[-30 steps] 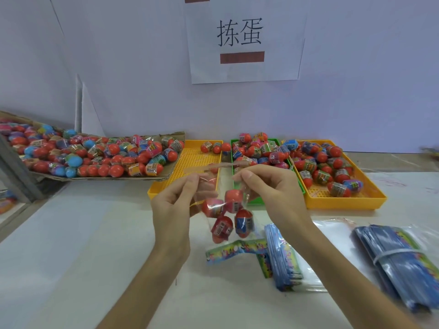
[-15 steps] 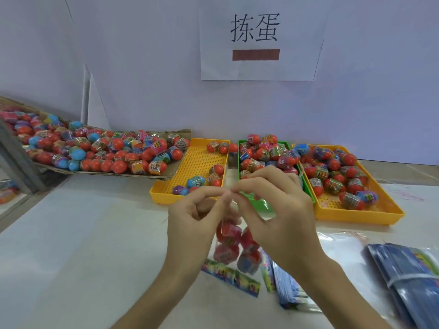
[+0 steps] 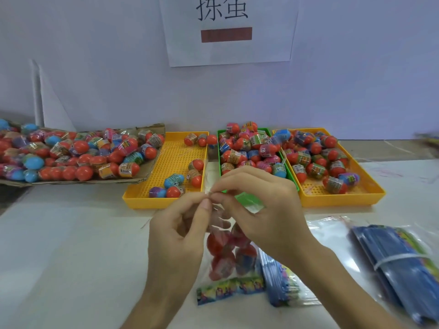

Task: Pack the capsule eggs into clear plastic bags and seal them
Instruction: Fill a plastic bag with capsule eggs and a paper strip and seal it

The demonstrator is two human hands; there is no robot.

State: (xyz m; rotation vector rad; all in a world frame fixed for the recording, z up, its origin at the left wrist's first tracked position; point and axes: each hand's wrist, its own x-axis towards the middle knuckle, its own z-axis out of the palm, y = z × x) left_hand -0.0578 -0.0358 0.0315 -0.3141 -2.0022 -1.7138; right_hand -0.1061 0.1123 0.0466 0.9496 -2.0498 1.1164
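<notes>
Item, my left hand [image 3: 177, 230]: raised over the white table [image 3: 71, 257], thumb and forefinger pinched on the top edge of the clear plastic bag [image 3: 225, 248]; a second ago it held that edge out to the left, and it has since drawn in until its fingertips meet those of the other hand.

Item, my right hand [image 3: 263, 207]: fingers curled, pinching the same top edge just beside the left; a second ago the two hands stood apart with the bag mouth stretched between them; now the mouth is gathered to one point.

Item, the bag: hangs below both hands, holding capsule eggs [image 3: 222, 243] with red halves, blurred, their count uncertain; its printed strip [image 3: 228, 288] lies at the bottom near the table; the eggs showed plainly between the hands earlier and are now partly hidden behind them.

Item, left yellow tray [image 3: 171, 160]: a few loose eggs; green tray [image 3: 268, 132] and right yellow tray [image 3: 344, 198]: heaped with eggs; cardboard tray [image 3: 152, 128] at far left: many more; all lying as before, only larger in view.

Item, stack of empty bags [image 3: 282, 283] just right of the hanging bag; banded bundle [image 3: 399, 262] further right; paper sign [image 3: 228, 29] on the wall, its top edge now cut off.
</notes>
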